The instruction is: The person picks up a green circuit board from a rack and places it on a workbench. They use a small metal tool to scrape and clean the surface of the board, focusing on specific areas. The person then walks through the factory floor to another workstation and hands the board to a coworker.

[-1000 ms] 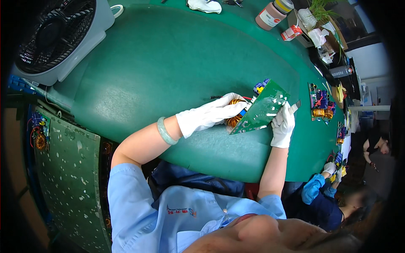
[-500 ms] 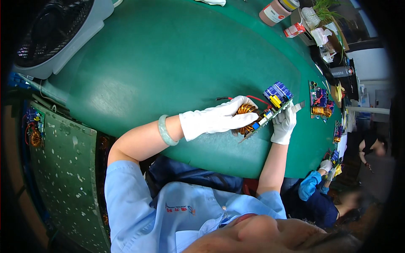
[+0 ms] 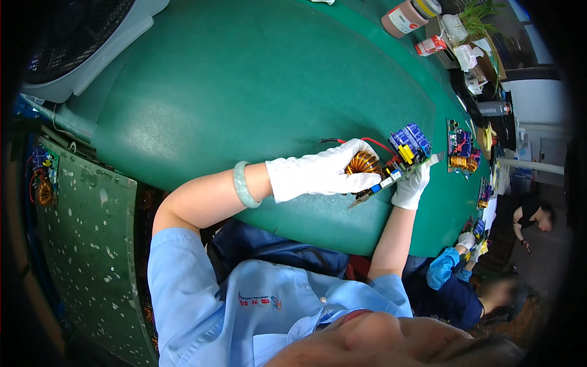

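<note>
A circuit board is held up over the green table, tilted, with both my white-gloved hands on it. My left hand is closed around its copper-wound ring coil, thumb and fingers on either side. On the board's right edge, my right hand grips from beneath; its fingers are partly hidden behind the board. Blue-wrapped cylinders and a yellow block stand on the board's upper face. Red and black wires trail from it past my left fingers.
Another similar board lies to the right on the green table. A fan stands at the far left, above a speckled green metal surface. A jar and red carton are far right. A co-worker's gloved hands handle a board.
The held board has tilted slightly, turning its coil and component side more into view. Both hands keep their grip, and the whole view has shifted a little.
</note>
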Demonstrator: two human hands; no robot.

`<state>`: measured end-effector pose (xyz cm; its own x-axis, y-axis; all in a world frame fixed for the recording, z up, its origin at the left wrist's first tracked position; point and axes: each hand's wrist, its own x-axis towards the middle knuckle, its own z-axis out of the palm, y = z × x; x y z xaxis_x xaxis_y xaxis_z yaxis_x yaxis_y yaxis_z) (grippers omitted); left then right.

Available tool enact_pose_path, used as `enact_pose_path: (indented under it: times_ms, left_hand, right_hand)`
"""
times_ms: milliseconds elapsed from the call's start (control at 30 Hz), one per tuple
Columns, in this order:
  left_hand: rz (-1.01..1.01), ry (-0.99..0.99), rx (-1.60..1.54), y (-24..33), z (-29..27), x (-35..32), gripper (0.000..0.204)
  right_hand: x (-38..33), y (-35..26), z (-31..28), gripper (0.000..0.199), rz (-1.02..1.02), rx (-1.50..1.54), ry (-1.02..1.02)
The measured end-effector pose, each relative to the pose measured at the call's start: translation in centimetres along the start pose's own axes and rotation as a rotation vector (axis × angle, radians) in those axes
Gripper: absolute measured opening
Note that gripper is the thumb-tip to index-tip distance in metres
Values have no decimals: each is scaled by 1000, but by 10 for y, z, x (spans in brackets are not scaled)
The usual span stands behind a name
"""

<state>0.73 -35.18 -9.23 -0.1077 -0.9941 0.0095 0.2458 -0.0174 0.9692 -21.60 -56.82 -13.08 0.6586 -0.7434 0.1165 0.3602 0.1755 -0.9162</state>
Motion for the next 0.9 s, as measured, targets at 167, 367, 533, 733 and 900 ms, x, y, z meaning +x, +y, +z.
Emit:
enact_pose_path:
  times_ms: [167,367,533,733,900]
  left_hand:
    - [59,35,28,-11,1,2,55]
    - [22,47,61,-2,2,-2,55]
    - [-15,29,-57,-3,-6,2,50]
    - [-111,267,-690,-15,-25,15,46]
    - [11,339,10,-43,-52,5,38]
  right_hand:
    - [-1,3,9,51,-43,-184,122]
    - [0,5,1,50,-26,-135,139]
    - [1,4,0,43,-28,-5,-7]
    - [-6,-6,9,30,64,41,184]
    - [-12,-19,38,33,56,-140,329]
